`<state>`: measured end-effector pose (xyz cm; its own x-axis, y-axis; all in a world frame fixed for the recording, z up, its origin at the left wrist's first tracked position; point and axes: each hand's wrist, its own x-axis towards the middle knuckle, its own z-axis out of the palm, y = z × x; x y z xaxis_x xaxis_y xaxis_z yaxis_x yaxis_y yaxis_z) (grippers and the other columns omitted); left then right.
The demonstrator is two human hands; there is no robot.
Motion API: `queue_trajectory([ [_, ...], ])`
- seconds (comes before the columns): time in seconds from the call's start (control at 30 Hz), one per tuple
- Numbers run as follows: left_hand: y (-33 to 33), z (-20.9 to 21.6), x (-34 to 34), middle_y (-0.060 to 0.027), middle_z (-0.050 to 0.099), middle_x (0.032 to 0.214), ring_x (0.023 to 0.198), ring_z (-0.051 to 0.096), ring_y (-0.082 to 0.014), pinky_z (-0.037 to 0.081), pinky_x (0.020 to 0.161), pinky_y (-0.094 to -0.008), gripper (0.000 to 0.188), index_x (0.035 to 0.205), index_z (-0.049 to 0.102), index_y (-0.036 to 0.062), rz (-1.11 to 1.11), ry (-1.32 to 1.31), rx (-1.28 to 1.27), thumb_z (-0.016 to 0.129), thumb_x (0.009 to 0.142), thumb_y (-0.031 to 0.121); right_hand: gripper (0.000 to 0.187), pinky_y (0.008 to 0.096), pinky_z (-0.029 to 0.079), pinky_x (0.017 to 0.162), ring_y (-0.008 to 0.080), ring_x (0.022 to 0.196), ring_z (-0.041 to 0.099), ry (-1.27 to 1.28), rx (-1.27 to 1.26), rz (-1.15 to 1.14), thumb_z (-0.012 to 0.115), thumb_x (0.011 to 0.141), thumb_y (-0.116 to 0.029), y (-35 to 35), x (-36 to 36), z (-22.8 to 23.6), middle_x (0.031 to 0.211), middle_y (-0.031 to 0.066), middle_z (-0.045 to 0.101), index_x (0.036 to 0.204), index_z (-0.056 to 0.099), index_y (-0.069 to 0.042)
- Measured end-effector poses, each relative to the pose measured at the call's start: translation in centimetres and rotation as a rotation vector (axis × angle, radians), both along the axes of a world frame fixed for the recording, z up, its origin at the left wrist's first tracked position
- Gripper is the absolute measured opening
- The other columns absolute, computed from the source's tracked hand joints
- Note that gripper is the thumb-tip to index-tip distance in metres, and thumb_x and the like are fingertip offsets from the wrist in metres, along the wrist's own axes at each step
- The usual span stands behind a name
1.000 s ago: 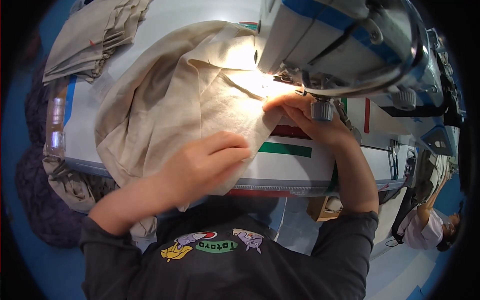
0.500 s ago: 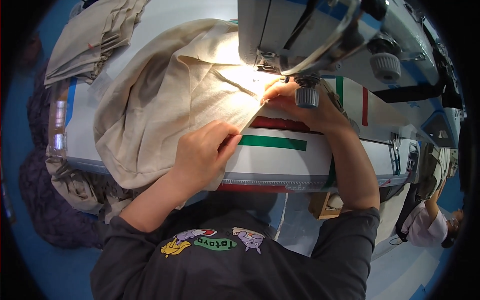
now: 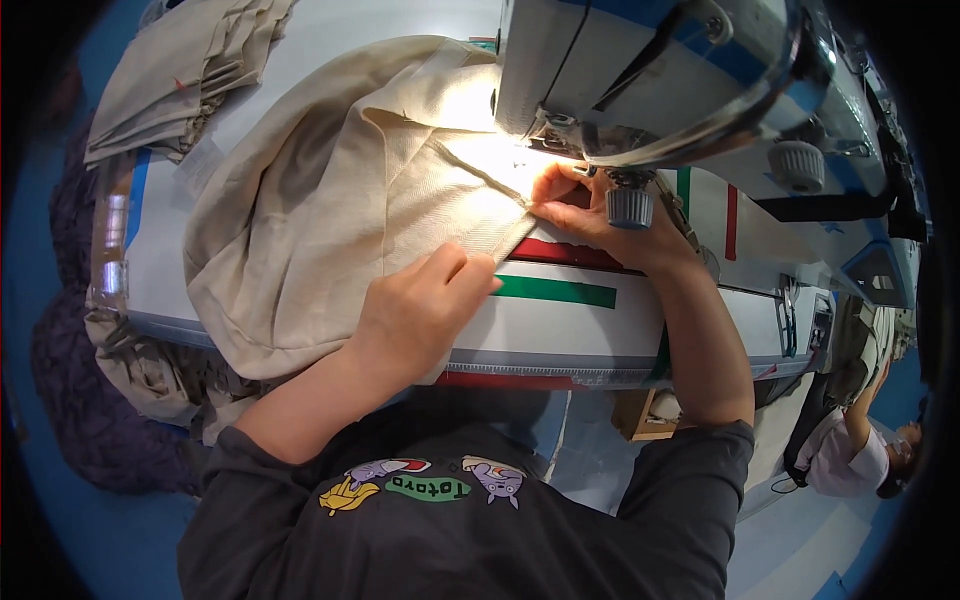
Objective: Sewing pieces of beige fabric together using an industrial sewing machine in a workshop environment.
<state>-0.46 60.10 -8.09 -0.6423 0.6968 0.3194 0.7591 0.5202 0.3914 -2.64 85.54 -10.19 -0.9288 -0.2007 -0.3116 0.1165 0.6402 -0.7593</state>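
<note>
Beige fabric lies in loose folds over the left part of the sewing table, a dark seam line running toward its right edge. My right hand pinches that edge at the seam's end, just below the sewing machine and its bright lamp light. Lower on the same edge, my left hand rests with fingers curled together on the fabric. The machine's needle area is washed out by glare.
A folded stack of beige fabric sits at the far left. Green tape and a ruler strip mark the table's front. Scissors lie at the right. More cloth hangs at the left, and another person is at the far right.
My left hand has shifted slightly right and up along the edge. My right fingers now pinch the corner more visibly, and the view has moved a little.
</note>
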Motion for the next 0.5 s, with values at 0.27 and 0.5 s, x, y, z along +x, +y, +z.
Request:
queue_trajectory([
  [0.27,-0.1,0.5,-1.8,-0.0082,0.056,0.075,0.063,0.060,-0.0242,0.048,0.055,-0.0356,0.014,0.084,0.056,0.0051,0.078,-0.228,0.034,0.069,0.082,0.011,0.022,0.0228,0.051,0.088,0.0115,0.096,0.066,-0.089,0.078,0.125,0.071,0.089,-0.019,0.4,-0.4,0.2,0.098,0.0028,0.070,0.104,0.068,-0.003],
  [0.5,-0.6,2.8,-4.1,-0.0164,0.061,0.063,0.056,0.063,-0.0278,0.048,0.056,-0.0377,0.019,0.074,0.059,-0.0016,0.136,-0.762,-0.031,0.062,0.086,0.013,0.030,0.0263,0.048,0.072,0.0072,0.077,0.060,0.050,0.370,0.172,0.057,0.098,-0.039,0.2,-0.7,-0.2,0.085,0.0033,0.069,0.110,0.066,-0.013],
])
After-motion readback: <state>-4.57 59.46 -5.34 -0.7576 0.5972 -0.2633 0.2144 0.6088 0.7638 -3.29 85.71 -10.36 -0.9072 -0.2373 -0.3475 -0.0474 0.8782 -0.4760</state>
